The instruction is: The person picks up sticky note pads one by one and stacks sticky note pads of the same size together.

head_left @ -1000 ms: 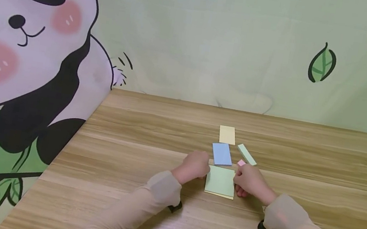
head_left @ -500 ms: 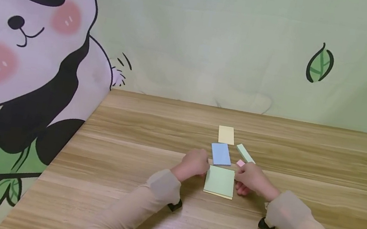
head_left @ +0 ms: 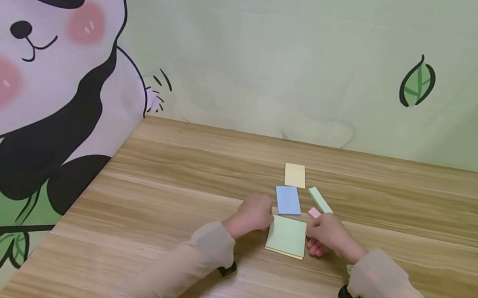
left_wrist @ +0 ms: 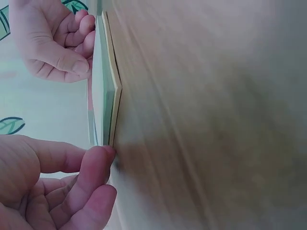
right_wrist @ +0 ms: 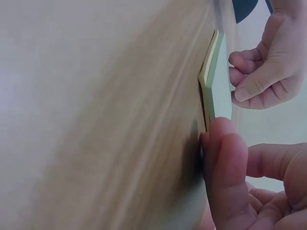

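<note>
A square pale green sticky note pad [head_left: 287,236] lies on a yellow pad [left_wrist: 115,103], whose edge shows along the near side in the head view. At the stack's left side, my left hand [head_left: 256,212] has curled fingers, with thumb and fingertips pinching the edge. Opposite it, my right hand [head_left: 327,232] grips the right edge. In the right wrist view, its fingertips [right_wrist: 230,153] meet the stack's corner, one over the green face and one lower down. The stack lies low on the wooden table [head_left: 199,164].
Beyond the stack lie a blue pad [head_left: 288,200] and, farther back, a pale yellow one [head_left: 295,175]. A narrow green strip pad [head_left: 320,200] and a small pink one [head_left: 314,213] lie beside my right hand, which partly covers the pink. A panda-printed backdrop [head_left: 251,68] stands behind the table.
The green pad has shifted slightly and sits a little more squarely over the yellow one. Both hands stay at the stack's sides with only small movements.
</note>
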The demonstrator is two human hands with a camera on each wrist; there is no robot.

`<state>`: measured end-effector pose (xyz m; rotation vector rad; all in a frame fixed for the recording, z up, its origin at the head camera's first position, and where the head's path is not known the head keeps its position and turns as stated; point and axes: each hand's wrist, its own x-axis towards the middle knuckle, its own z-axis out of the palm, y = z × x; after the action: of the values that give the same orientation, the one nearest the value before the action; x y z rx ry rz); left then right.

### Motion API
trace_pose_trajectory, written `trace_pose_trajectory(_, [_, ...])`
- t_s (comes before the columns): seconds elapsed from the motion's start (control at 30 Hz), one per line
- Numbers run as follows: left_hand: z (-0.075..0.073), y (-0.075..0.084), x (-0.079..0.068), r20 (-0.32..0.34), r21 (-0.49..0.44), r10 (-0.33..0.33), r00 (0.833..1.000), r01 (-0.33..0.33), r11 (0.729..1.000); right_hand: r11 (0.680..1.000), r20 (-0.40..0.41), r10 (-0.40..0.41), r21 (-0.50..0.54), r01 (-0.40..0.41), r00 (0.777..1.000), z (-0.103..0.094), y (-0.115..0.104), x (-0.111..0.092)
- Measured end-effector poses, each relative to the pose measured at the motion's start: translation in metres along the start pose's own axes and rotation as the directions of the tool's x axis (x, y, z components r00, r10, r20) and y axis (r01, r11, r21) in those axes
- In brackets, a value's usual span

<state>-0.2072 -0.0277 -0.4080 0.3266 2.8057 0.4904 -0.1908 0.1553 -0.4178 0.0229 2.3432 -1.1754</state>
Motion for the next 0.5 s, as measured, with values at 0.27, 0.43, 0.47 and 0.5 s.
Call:
trace_pose_trajectory(0.27, [0.0029,-0.0021,-0.0057,0.01,-0.015,0.026,1.0,-0.026,1.0,0.996,0.057,-0.001,0.09,-0.004,0.998,0.0013,0.003,-0.0068])
trace_pose_trajectory(0.43, [0.0045,-0.0015,-0.0056,0.016,-0.004,0.027,1.0,-0.027,1.0,0.995,0.055,0.01,0.102,-0.015,0.998,0.0018,0.0052,-0.0061])
trace_pose_trajectory(0.47, [0.0047,-0.0015,-0.0057,0.018,-0.002,0.025,1.0,-0.025,1.0,0.995,0.055,0.011,0.102,-0.017,0.998,0.002,0.0056,-0.0058])
trace_pose_trajectory(0.5, [0.0047,-0.0013,-0.006,0.019,0.003,0.026,0.999,-0.026,1.0,0.994,0.051,0.017,0.105,-0.023,0.999,0.0022,0.0058,-0.0056])
